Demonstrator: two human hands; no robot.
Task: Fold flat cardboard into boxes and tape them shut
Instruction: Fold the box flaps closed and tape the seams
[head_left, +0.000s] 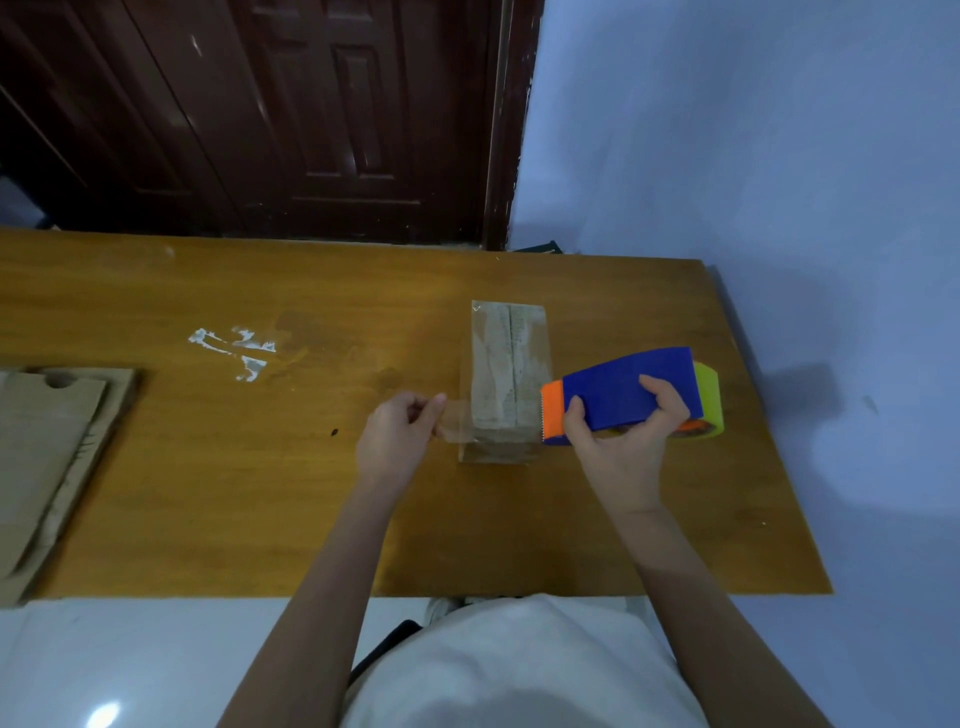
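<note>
A small folded cardboard box stands on the wooden table, right of centre, its top seam covered with clear tape. My right hand grips a blue, orange and green tape dispenser at the box's right side. My left hand pinches the free end of a clear tape strip at the box's left side. The strip runs across the near end of the box between both hands.
A stack of flat cardboard sheets lies at the table's left edge. White tape residue marks the tabletop left of centre. A dark wooden door is behind the table, and a blue wall borders its right side.
</note>
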